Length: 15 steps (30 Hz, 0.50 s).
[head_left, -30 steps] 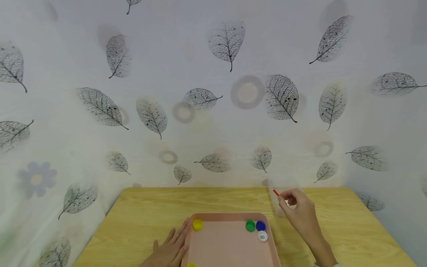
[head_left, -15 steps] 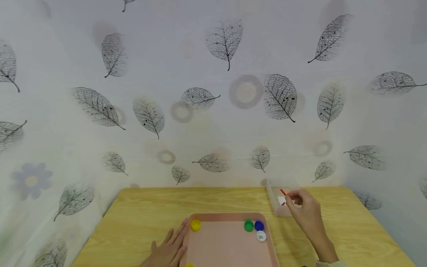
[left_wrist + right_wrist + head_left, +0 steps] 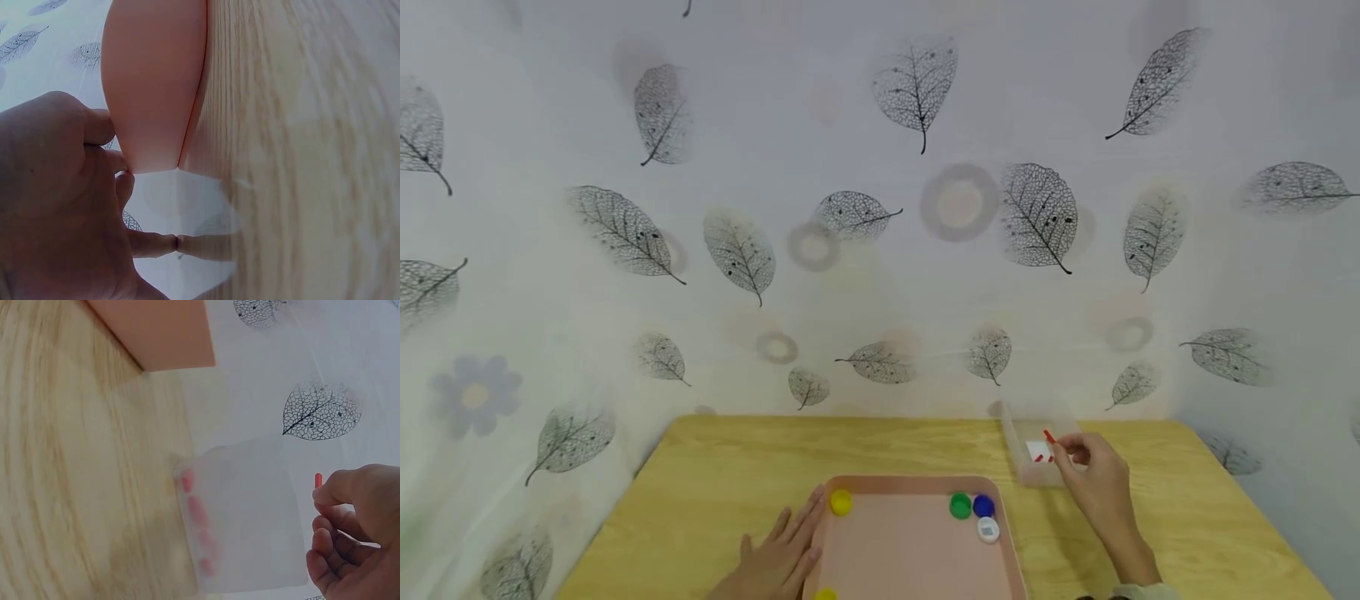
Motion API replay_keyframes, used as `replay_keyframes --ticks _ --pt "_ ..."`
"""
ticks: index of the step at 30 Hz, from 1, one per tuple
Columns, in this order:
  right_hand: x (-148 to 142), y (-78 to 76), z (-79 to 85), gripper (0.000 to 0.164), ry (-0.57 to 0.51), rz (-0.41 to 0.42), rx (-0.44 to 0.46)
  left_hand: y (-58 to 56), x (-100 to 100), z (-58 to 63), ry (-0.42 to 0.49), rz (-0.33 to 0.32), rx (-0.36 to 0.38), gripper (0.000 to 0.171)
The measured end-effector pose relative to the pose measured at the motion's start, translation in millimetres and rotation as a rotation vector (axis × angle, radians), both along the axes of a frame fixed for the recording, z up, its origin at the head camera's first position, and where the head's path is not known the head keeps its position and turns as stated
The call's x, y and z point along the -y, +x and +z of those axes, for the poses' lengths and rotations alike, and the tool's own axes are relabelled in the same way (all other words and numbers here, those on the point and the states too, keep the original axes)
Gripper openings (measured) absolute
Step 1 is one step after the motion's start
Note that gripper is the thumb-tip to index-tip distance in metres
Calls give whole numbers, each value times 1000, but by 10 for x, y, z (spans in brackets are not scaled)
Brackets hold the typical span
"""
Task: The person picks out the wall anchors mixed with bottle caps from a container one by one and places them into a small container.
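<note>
My right hand (image 3: 1097, 483) pinches a small red stick (image 3: 1049, 436) between thumb and forefinger, its tip poking out past them. In the right wrist view the red stick (image 3: 318, 480) shows above the rim side of a translucent plastic box (image 3: 250, 512), other fingers curled beneath. Inside the box (image 3: 1037, 477) lie a white paper piece (image 3: 1036, 450) and several red bits, blurred through its wall. My left hand (image 3: 775, 562) lies with straight fingers against the left side of a pink tray (image 3: 910, 485); the left wrist view shows its fingers at the tray wall (image 3: 156, 81).
In the tray are a yellow cap (image 3: 841, 502) at the back left, another yellow cap (image 3: 826, 595) at the near left, and green (image 3: 960, 505), blue (image 3: 983, 506) and white (image 3: 988, 530) caps at the back right. A leaf-patterned curtain (image 3: 880, 250) hangs behind the wooden table (image 3: 700, 483).
My right hand has moved rightward over the translucent box with the red stick, uncovering more of the box and the red bits in it. The left hand stays at the tray.
</note>
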State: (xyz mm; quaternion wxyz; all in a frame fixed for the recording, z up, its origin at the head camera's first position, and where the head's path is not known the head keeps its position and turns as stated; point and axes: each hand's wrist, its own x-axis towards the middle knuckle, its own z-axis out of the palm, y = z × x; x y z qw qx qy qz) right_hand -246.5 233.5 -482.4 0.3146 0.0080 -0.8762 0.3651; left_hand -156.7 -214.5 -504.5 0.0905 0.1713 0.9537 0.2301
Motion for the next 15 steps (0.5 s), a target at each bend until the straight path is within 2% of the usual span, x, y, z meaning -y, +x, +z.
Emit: replay_keyframes --ticks 15 --pt "-12 -38 -71 7 52 -17 -12 -17 21 33 -18 -9 38 59"
